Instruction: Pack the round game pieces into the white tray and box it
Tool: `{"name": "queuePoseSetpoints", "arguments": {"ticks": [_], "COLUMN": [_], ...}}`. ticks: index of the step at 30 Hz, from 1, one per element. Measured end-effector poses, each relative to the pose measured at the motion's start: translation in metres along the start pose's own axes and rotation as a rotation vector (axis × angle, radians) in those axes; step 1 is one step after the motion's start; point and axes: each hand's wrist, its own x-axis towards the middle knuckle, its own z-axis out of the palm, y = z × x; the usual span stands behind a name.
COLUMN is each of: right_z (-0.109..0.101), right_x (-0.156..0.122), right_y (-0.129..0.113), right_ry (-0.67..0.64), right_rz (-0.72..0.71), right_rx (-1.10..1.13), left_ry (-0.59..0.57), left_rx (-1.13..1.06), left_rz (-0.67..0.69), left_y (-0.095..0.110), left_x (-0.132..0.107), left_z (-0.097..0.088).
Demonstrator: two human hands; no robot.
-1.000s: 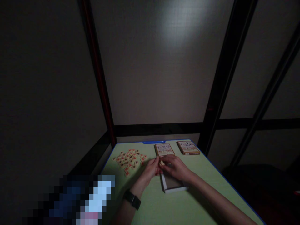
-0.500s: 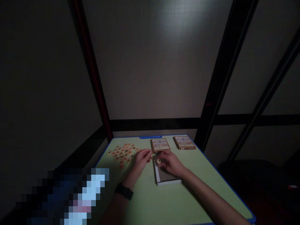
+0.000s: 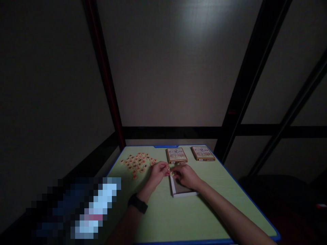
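We look down a green table [image 3: 178, 217] with a smooth matte top and a blue edge band. A shallow rectangular box tray [image 3: 184, 193] lies near its middle. The tray looks like cardboard, with a thin white rim and a dull grey floor. Its long axis runs from the near edge toward the far edge, and its far end leans slightly toward the left edge.

Our right hand [image 3: 186, 175] lies over the far half of the tray and hides most of the floor there. Its thumb and forefinger pinch a pale disc [image 3: 172, 173], a small round game piece with a dark mark on its upper face. The disc sits at the tray's far left corner. The light is too dim for us to read the mark.

Our left hand [image 3: 158, 171] rests just beside that corner, with the fingers curled in and the tips drawn close together. We cannot tell whether it holds anything. A black wristwatch [image 3: 138, 203] bands the left wrist.

Toward the far left corner of the table, a loose cluster of round game pieces [image 3: 138, 161] lies flat. They are pale and wood-coloured, with red or black marks.

Along the far edge are two flat printed boxes with orange borders. The left printed box [image 3: 176, 154] sits just beyond the tray, and the right printed box [image 3: 203, 153] sits nearer the far right corner. Their print is too small to make out.

A pixelated patch [image 3: 76, 211] covers the lower left, and the near edge of the table is cut off. Dark frame bars [image 3: 245, 85] cross the grey wall behind.
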Motion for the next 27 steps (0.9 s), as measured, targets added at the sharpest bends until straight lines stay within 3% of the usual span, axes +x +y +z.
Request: {"name": "queuePoseSetpoints", "arguments": {"ticks": [7, 11, 16, 27], "right_z": [-0.001, -0.004, -0.001, 0.0], "right_x": [0.0, -0.002, -0.005, -0.008], "right_y": [-0.001, 0.001, 0.001, 0.001], "right_ry": [0.027, 0.129, 0.247, 0.295], "right_rz": [0.027, 0.038, -0.084, -0.182], "right_rx": [0.0, 0.026, 0.077, 0.005], "left_ry": [0.034, 0.043, -0.045, -0.199], "left_rx": [0.027, 0.004, 0.022, 0.063], "left_rz": [0.073, 0.133, 0.157, 0.117], "left_y": [0.0, 0.002, 0.005, 0.018], "left_x": [0.004, 0.004, 0.0, -0.01], "left_z": [-0.001, -0.002, -0.001, -0.001]}}
